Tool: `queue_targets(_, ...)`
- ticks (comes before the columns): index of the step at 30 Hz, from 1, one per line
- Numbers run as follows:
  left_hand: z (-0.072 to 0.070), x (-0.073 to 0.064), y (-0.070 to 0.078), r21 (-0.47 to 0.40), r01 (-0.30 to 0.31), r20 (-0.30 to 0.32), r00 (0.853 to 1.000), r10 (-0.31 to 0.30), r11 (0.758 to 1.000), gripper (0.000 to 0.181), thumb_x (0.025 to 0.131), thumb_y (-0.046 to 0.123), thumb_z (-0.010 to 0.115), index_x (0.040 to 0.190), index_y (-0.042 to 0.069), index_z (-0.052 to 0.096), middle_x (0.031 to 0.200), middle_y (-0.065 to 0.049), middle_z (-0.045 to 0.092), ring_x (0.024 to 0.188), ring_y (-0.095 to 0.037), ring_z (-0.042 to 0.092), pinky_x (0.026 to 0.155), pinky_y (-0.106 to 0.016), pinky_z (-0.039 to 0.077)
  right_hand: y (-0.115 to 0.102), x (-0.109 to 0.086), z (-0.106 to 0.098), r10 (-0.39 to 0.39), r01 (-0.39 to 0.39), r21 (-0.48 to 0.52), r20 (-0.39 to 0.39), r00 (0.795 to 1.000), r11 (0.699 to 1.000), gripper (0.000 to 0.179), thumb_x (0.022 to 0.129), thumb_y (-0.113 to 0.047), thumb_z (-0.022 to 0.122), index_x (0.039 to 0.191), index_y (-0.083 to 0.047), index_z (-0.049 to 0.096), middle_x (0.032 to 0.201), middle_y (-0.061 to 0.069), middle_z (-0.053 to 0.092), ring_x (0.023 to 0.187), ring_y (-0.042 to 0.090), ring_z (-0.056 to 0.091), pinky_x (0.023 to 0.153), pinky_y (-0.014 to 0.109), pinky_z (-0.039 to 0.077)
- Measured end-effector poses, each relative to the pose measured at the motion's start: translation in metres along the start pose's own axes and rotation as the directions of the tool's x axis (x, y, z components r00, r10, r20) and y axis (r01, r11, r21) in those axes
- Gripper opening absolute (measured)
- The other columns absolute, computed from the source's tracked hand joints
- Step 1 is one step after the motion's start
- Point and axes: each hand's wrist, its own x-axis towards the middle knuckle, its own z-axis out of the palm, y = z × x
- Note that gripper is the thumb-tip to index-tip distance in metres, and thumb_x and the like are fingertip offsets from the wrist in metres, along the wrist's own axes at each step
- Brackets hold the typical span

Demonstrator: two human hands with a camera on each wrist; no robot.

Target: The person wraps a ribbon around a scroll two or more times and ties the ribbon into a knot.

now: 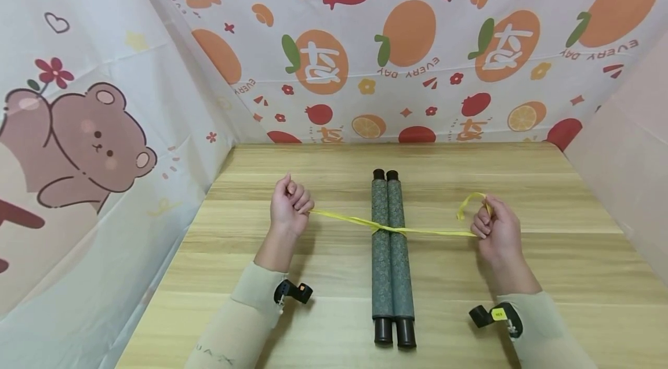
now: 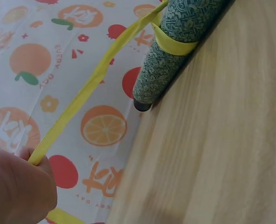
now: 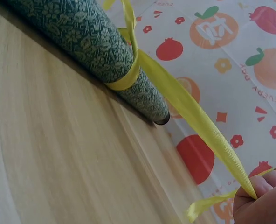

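Two green patterned scroll rolls (image 1: 382, 276) with dark end knobs lie side by side on the table, pointing away from me. A yellow ribbon (image 1: 438, 232) loops round both and crosses on top of them. On the left, my left hand (image 1: 290, 205) grips one end, with the ribbon stretched from the rolls to the curled fingers. My right hand (image 1: 498, 230) holds the other end on the right, a loose tail curling out above it. Both wrist views show the ribbon band (image 2: 175, 45) wrapped round the scroll (image 3: 100, 46). The rolls' underside is hidden.
The wooden table (image 1: 323, 322) runs back to a fruit-print cloth (image 1: 360, 96) hanging upright behind it. A bear-print cloth (image 1: 99, 137) hangs along the left side, and a pale wall (image 1: 626, 143) stands on the right.
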Motion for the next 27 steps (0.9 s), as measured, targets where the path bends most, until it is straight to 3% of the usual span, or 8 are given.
queue_targets(10, -0.008, 0.0, 0.001, -0.008, 0.02, -0.122, 0.992, -0.021, 1.0, 0.052, 0.104, 0.024, 0.036, 0.052, 0.02, 0.031, 0.042, 0.008, 0.027, 0.052, -0.009, 0.008, 0.051, -0.02, 0.008, -0.001, 0.004, -0.008, -0.019, 0.012, -0.092, -0.068, 0.998, 0.996, 0.019, 0.105, -0.014, 0.047, 0.087, -0.008, 0.051, 0.055, -0.004, 0.038, 0.052, 0.012, 0.014, 0.051, 0.028, 0.006)
queue_targets(16, -0.014, 0.001, 0.001, -0.011, 0.017, -0.144, 0.989, -0.019, 1.0, 0.053, 0.103, 0.023, 0.037, 0.05, 0.02, 0.032, 0.04, 0.008, 0.029, 0.05, -0.008, 0.009, 0.048, -0.02, 0.009, -0.001, 0.005, -0.01, -0.027, 0.0, -0.188, -0.137, 0.99, 0.982, 0.015, 0.101, -0.012, 0.056, 0.087, -0.007, 0.051, 0.056, -0.004, 0.04, 0.043, 0.005, 0.027, 0.047, 0.027, 0.009)
queue_targets(27, -0.018, -0.002, 0.006, 0.009, 0.023, -0.184, 0.983, -0.021, 1.0, 0.056, 0.102, 0.02, 0.038, 0.047, 0.019, 0.031, 0.039, 0.008, 0.029, 0.051, -0.009, 0.009, 0.05, -0.022, 0.009, -0.002, 0.005, -0.019, 0.045, -0.093, -0.232, -0.205, 0.978, 0.968, 0.018, 0.098, -0.012, 0.061, 0.082, -0.01, 0.052, 0.06, -0.003, 0.044, 0.043, 0.005, 0.033, 0.047, 0.026, 0.014)
